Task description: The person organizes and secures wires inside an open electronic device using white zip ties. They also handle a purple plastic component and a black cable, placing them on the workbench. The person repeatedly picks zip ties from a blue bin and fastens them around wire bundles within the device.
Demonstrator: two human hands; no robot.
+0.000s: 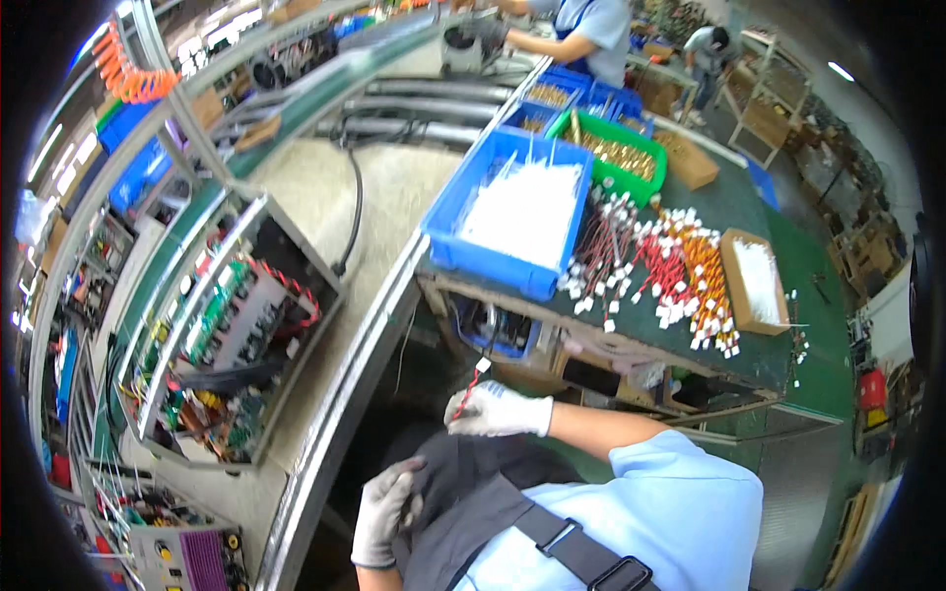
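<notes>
My right hand [500,411], in a pale work glove, is closed on a twisted red-and-dark wire lead [466,394]. The lead's white plug [483,364] sticks up past the fingers. Lower down, beside the dark apron, my left hand [382,512] is gloved too, its fingers curled in; whatever they may hold is hidden. Left of both hands, on the line, stands an open metal-framed unit [236,335] with green circuit boards and red wiring inside. The hands are apart from each other and from this unit.
The bench on the right carries a blue bin [443,254] of white strips, a green bin [609,179] of brass-coloured parts, bundled wire leads [680,266] and a cardboard box [734,286]. A metal rail [335,448] edges the line. A co-worker [591,39] stands at the far end.
</notes>
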